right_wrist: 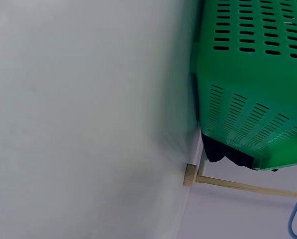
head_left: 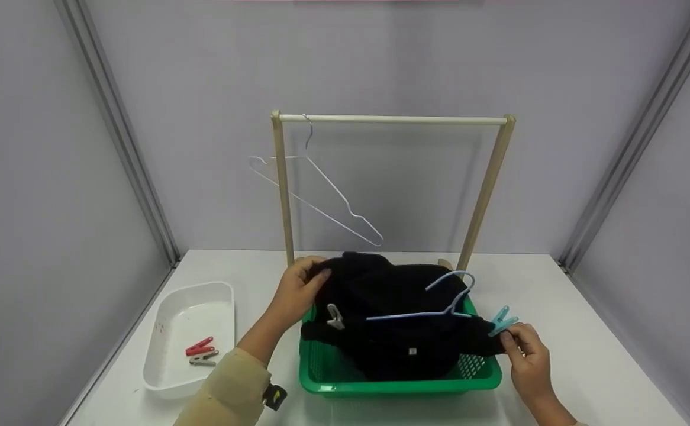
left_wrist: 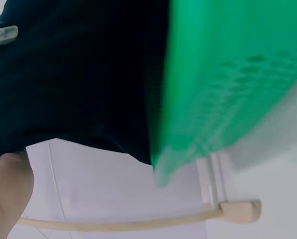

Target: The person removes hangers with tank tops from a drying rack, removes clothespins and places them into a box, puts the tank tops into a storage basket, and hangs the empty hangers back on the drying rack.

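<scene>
A black garment (head_left: pixel 374 284) with a small white label lies bunched over the green basket (head_left: pixel 401 387). Its upper left part is pinched between the thumb and fingers of my left hand (head_left: pixel 297 290). My right hand (head_left: pixel 528 358) pinches the garment's right end, just below a light blue clothespin (head_left: pixel 503 322) fastened there. A blue hanger (head_left: pixel 410 316) lies along the garment, its hook up and partly covered by cloth. On the left, a grey clothespin (head_left: pixel 335 317) grips the fabric; the left wrist view also shows this clothespin (left_wrist: pixel 3 37).
Behind the basket stands a rack with a pale bar (head_left: pixel 392 120) and wooden posts. A white hanger (head_left: pixel 338 192) hangs at its left end. On the table's left, a white tray (head_left: pixel 160 307) holds red clothespins (head_left: pixel 200 347) and a grey one (head_left: pixel 204 358).
</scene>
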### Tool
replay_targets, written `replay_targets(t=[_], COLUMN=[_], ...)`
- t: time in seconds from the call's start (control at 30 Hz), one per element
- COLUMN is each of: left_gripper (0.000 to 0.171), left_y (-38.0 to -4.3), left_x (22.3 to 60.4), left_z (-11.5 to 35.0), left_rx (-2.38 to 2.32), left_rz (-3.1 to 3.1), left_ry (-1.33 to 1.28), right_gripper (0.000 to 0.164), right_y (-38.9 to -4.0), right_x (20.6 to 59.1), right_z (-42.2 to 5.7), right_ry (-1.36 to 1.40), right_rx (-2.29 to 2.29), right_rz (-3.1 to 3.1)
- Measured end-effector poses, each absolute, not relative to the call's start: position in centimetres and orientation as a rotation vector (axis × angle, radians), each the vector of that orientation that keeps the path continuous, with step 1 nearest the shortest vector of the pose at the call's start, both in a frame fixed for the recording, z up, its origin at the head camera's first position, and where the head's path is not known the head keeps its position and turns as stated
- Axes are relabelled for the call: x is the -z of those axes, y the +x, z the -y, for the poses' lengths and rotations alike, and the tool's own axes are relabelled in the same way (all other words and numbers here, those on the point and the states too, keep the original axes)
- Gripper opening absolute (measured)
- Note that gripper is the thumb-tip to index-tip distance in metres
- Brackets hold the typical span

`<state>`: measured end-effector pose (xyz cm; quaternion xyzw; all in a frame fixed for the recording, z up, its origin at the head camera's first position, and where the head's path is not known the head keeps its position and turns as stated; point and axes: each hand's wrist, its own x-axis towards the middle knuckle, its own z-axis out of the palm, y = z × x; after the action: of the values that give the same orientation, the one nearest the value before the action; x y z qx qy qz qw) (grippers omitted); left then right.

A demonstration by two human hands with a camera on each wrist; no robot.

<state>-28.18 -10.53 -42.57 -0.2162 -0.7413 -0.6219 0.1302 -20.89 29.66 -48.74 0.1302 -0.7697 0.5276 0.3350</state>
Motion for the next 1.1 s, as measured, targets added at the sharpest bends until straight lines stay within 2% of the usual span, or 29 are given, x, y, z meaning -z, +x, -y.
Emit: replay_targets(t=[0.3,0.53,0.97,1.1], left_gripper=[0.021,0.023,0.024,0.024], left_y=[-27.8,-27.7,-27.9,-28.1], left_x=[45.9,48.0,48.2,48.1], left_z=[11.4,11.3,10.3,9.6], left_rx=[1.663,1.694,1.555,1.555], left_rz=[2.470,2.580,2.731,2.820], left_ry=[-0.821,-0.875,-0.963,-0.892], right_gripper=[0.015,0.015,0.015,0.015], right_y=[-21.9,-21.6,-22.2,-22.0], right_x=[50.4,50.4,51.3,51.0], right_z=[-30.7,-30.6,-31.2,-31.0], right_ry=[0.271,0.258,0.218,0.226], right_rx=[-1.411,-1.378,-1.363,-1.373], right_rz=[2.033,2.058,2.092,2.082])
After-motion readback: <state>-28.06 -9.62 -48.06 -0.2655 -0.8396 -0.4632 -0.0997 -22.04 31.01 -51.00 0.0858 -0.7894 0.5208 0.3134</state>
